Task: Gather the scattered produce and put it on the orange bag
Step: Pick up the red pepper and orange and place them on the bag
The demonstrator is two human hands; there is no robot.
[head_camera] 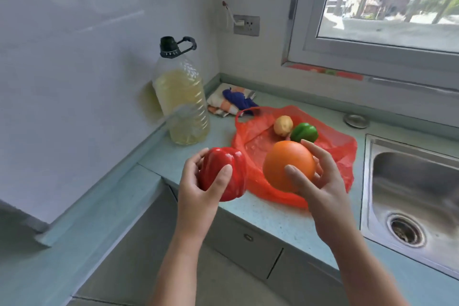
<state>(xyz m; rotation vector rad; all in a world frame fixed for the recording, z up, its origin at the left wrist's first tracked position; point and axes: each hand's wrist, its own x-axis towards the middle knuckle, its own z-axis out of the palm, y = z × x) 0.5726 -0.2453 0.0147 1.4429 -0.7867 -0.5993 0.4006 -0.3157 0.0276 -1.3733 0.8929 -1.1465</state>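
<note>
An orange plastic bag (pixel 337 151) lies flat on the pale green counter, left of the sink. On its far part rest a yellowish potato (pixel 283 125) and a green bell pepper (pixel 304 132), side by side. My left hand (pixel 198 189) grips a red bell pepper (pixel 223 174) above the counter's front edge, just left of the bag. My right hand (pixel 320 181) holds a large orange (pixel 288 165) in the air over the near half of the bag.
A big plastic bottle of yellow oil (pixel 182 102) stands by the left wall. Folded cloths with a blue one on top (pixel 233 100) lie in the corner behind the bag. A steel sink (pixel 409 194) sits to the right. A window and a wall socket (pixel 246 25) are beyond.
</note>
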